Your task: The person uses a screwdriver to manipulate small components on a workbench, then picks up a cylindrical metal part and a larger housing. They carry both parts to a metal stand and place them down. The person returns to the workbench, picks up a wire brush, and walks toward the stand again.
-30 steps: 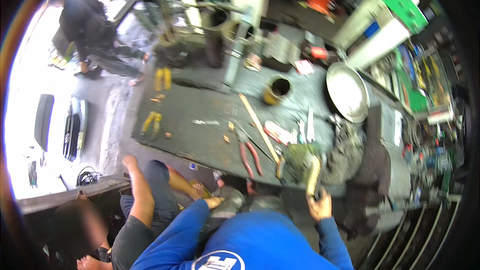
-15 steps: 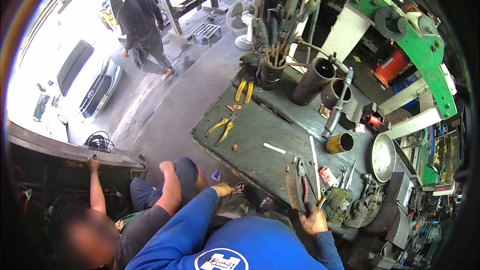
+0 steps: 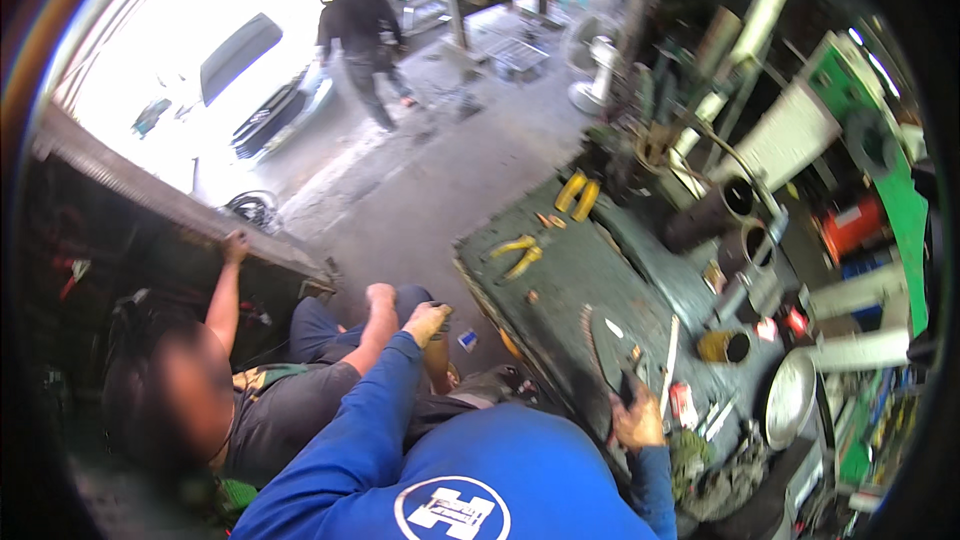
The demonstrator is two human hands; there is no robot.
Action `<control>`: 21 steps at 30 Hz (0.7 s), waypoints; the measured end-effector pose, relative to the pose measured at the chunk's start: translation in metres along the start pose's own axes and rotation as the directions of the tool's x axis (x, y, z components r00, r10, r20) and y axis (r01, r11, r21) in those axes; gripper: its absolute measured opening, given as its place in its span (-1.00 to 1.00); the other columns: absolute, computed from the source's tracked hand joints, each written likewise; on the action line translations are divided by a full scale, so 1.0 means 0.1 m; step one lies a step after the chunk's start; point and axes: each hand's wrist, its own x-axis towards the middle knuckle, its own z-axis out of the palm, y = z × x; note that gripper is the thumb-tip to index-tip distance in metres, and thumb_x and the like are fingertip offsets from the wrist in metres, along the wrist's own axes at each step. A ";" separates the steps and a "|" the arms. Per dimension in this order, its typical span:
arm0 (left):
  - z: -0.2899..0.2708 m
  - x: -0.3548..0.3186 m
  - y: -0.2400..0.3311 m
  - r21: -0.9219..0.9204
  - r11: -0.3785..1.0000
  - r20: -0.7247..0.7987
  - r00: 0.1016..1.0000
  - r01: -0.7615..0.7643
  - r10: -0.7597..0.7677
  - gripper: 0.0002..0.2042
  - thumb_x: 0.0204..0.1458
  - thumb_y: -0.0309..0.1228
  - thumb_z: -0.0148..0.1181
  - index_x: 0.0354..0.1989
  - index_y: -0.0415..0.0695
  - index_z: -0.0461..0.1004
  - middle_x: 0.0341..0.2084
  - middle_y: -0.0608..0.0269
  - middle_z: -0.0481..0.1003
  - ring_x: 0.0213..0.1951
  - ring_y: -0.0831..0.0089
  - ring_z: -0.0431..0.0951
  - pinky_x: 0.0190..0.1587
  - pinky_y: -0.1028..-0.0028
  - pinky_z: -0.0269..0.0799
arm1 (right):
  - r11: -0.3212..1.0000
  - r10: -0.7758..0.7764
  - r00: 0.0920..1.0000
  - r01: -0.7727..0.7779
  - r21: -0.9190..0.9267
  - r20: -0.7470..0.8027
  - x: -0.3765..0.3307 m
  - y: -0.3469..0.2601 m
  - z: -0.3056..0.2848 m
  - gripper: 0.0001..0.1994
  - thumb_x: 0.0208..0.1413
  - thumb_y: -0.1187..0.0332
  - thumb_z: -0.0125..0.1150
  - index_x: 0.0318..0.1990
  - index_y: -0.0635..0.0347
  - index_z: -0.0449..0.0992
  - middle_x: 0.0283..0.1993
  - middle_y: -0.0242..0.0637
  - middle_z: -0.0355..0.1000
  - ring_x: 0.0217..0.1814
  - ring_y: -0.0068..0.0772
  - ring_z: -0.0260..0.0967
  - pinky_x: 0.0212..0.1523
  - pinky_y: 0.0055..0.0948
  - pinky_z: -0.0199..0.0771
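Observation:
My right hand (image 3: 638, 420) is closed around the handle of a wire brush (image 3: 598, 348), whose bristles run along its left side. The brush is over the near part of the dark workbench (image 3: 550, 315). Out to the left, my left hand (image 3: 428, 322) has its fingers curled closed; whatever it may hold is too small and blurred to make out. Yellow-handled pliers (image 3: 520, 254) lie on the bench's left part, with a second yellow-handled tool (image 3: 578, 196) farther back. A thin white stick (image 3: 670, 365) lies right of the brush.
A seated person (image 3: 300, 395) is close on my left, arms reaching forward. On the bench are metal cylinders (image 3: 708, 218), a rusty yellow can (image 3: 722, 347), a metal bowl (image 3: 790, 400) and rags (image 3: 690, 460). Farther off are a walking person (image 3: 362, 35) and a fan (image 3: 597, 75).
The view has swung, so the scene sits farther right and is blurred. My right hand has lifted the wire brush forward over the bench. My left hand is raised farther forward.

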 end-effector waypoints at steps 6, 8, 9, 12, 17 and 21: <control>-0.14 0.19 0.46 0.001 0.990 -0.113 0.984 -0.139 0.138 -0.71 0.15 -0.16 0.33 -0.25 -0.17 0.64 -0.50 0.28 0.58 -0.52 0.39 0.57 -0.47 0.32 0.44 | 0.994 -0.040 0.999 0.040 0.103 0.000 0.24 -0.06 0.12 -0.45 0.18 0.41 0.27 0.32 0.43 0.40 0.24 0.31 0.47 0.31 0.28 0.46 0.30 -0.04 0.47; -0.21 0.43 0.50 0.058 0.988 -0.082 0.985 -0.146 0.150 -0.69 0.15 -0.15 0.31 -0.17 -0.18 0.65 -0.47 0.21 0.60 -0.46 0.36 0.62 -0.41 0.30 0.50 | 0.990 -0.044 0.998 0.049 0.136 -0.038 0.31 -0.12 0.18 -0.45 0.19 0.45 0.27 0.33 0.44 0.37 0.21 0.29 0.49 0.28 0.21 0.48 0.28 -0.07 0.48; -0.27 0.58 0.50 0.134 0.981 -0.086 0.984 -0.143 0.155 -0.67 0.16 -0.15 0.29 -0.11 -0.17 0.65 -0.46 0.14 0.62 -0.43 0.30 0.65 -0.39 0.28 0.53 | 0.985 -0.050 0.996 0.061 0.158 -0.070 0.35 -0.16 0.22 -0.45 0.20 0.46 0.28 0.34 0.45 0.36 0.18 0.26 0.51 0.26 0.15 0.51 0.27 -0.10 0.48; -0.50 1.02 0.38 0.685 0.609 0.150 0.895 -0.400 0.419 -0.65 0.15 -0.16 0.25 -0.05 -0.15 0.66 -0.43 0.01 0.64 -0.36 0.19 0.70 -0.33 0.23 0.57 | 0.988 -0.023 0.996 0.035 0.149 -0.085 0.52 -0.31 0.31 -0.42 0.17 0.48 0.29 0.35 0.45 0.35 0.17 0.26 0.53 0.22 0.13 0.55 0.23 -0.10 0.51; -0.85 1.77 0.14 0.850 0.492 0.181 0.981 -0.190 0.066 -0.70 0.18 -0.30 0.13 0.03 0.02 0.66 -0.04 -0.24 0.61 0.03 -0.12 0.65 0.09 0.06 0.58 | 0.949 0.197 0.977 -0.171 0.264 -0.077 0.82 -0.71 0.46 -0.43 0.16 0.39 0.36 0.31 0.43 0.40 0.07 0.17 0.59 0.12 -0.04 0.61 0.13 -0.20 0.57; -1.08 1.99 0.09 0.904 0.348 0.255 0.966 -0.249 0.027 -0.64 0.21 -0.31 0.09 0.16 0.13 0.63 -0.04 -0.09 0.64 0.08 -0.01 0.65 0.15 0.13 0.56 | 0.986 0.164 0.979 -0.163 0.018 -0.122 0.95 -1.05 0.51 -0.50 0.19 0.30 0.37 0.21 0.43 0.49 0.01 0.13 0.61 0.08 -0.01 0.62 0.13 -0.19 0.58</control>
